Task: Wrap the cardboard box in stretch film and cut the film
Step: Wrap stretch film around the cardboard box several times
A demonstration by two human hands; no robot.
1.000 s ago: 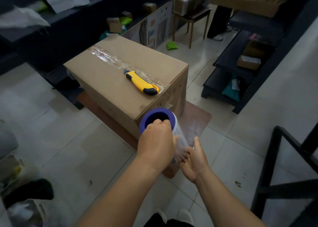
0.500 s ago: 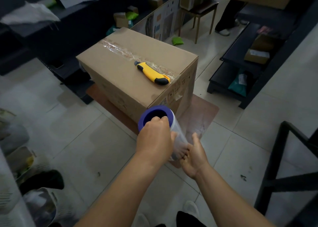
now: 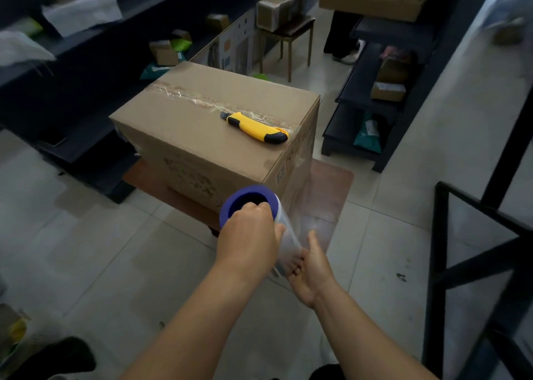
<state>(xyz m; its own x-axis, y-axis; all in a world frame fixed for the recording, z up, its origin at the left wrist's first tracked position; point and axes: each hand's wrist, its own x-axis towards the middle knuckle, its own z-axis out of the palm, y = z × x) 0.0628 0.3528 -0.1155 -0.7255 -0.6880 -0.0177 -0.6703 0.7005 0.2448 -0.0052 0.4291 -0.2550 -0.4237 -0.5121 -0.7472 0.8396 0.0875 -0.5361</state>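
Note:
A taped cardboard box (image 3: 184,131) stands on a low brown platform (image 3: 331,183). A yellow and black utility knife (image 3: 256,127) lies on the box top near its right edge. I hold a stretch film roll (image 3: 284,229) with a blue core just in front of the box's near corner. My left hand (image 3: 248,241) grips the roll's upper end, fingers hooked into the core. My right hand (image 3: 310,267) holds the lower end. A sheet of clear film (image 3: 305,186) runs from the roll to the box's right side.
Dark shelving (image 3: 383,97) with small boxes stands to the right. A black metal frame (image 3: 473,252) is at the near right. A wooden stool (image 3: 291,33) with a parcel and a person's legs (image 3: 343,36) are behind the box. Bags lie at the lower left.
The view has shifted leftwards around the box, so more of its long left side shows. Both hands keep their grip on the roll, and film now stretches along the box's right side.

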